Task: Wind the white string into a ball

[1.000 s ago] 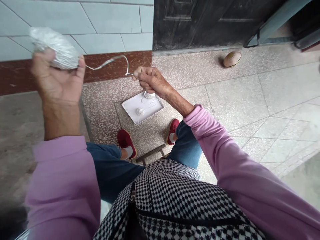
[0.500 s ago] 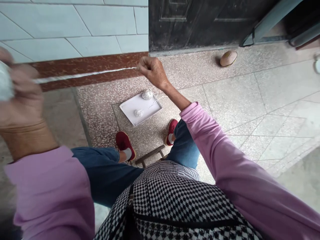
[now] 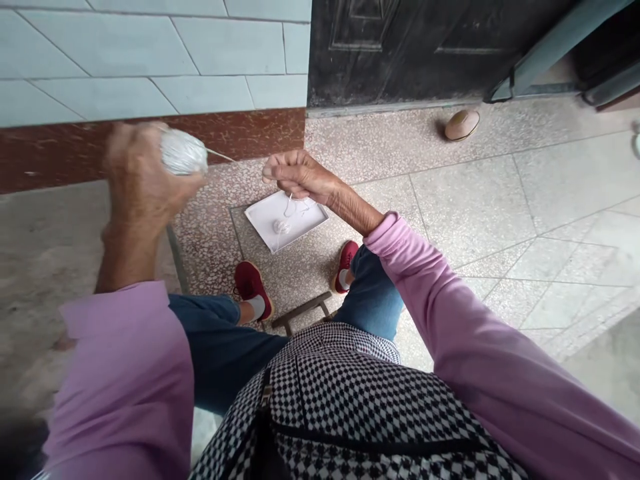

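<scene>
My left hand (image 3: 137,180) is raised at the left, blurred by motion, its fingers wrapped round a white ball of string (image 3: 183,151). A thin white strand (image 3: 223,156) runs from the ball towards my right hand (image 3: 299,177), which pinches it at chest height above the floor. From that hand the strand drops to a white tray (image 3: 263,217) on the floor, where a small white ball (image 3: 281,226) and loose loops of string lie.
I sit on a low stool (image 3: 303,311) with red shoes either side of it. A tiled wall with a brown skirting stands behind. A dark door is at the back, with a tan round object (image 3: 461,124) on the floor beside it.
My left hand swung far out to the left, drawing the strand taut, then came back in close to my right hand. My right hand dropped slightly.
</scene>
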A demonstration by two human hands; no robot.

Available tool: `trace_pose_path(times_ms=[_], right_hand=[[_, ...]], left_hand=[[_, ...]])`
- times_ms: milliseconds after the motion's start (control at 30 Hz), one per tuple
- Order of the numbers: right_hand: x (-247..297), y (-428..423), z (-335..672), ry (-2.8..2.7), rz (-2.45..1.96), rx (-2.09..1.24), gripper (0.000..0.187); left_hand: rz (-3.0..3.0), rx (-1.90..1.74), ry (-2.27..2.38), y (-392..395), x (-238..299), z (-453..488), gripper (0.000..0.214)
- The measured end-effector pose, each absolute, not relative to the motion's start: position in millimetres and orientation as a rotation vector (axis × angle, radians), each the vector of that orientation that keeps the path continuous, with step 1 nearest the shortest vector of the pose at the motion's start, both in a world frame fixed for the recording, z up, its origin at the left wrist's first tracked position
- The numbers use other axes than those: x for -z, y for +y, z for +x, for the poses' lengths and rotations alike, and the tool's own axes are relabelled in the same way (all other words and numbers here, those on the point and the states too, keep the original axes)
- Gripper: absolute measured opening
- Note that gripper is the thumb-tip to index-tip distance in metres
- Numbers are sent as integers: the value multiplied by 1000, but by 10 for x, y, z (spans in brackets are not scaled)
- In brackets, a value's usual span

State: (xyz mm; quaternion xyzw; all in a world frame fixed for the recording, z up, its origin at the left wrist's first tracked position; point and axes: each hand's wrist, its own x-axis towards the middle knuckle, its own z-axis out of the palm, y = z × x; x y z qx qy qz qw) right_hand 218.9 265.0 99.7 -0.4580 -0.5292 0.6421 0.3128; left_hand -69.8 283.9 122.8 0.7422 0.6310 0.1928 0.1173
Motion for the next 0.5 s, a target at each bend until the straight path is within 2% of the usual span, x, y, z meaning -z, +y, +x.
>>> trace_pose_path(times_ms=[67, 133, 300, 500], right_hand=[[-991, 2730, 2197, -1460, -1235, -1571, 49], [-970, 2830, 2241, -1509, -1257, -1420, 49], [-823, 3007, 2361, -1658, -1295, -1178, 54], [-678, 3058, 2352, -1827, -1417, -912, 45]], left_hand=[[2192, -659, 1929, 2887, -1197, -854, 97], [2258, -624, 1817, 2891, -1153, -1002, 96], [2284, -214, 1618, 2831, -1040, -1164, 87], [2273, -432, 1723, 2788, -1151, -1086, 87]])
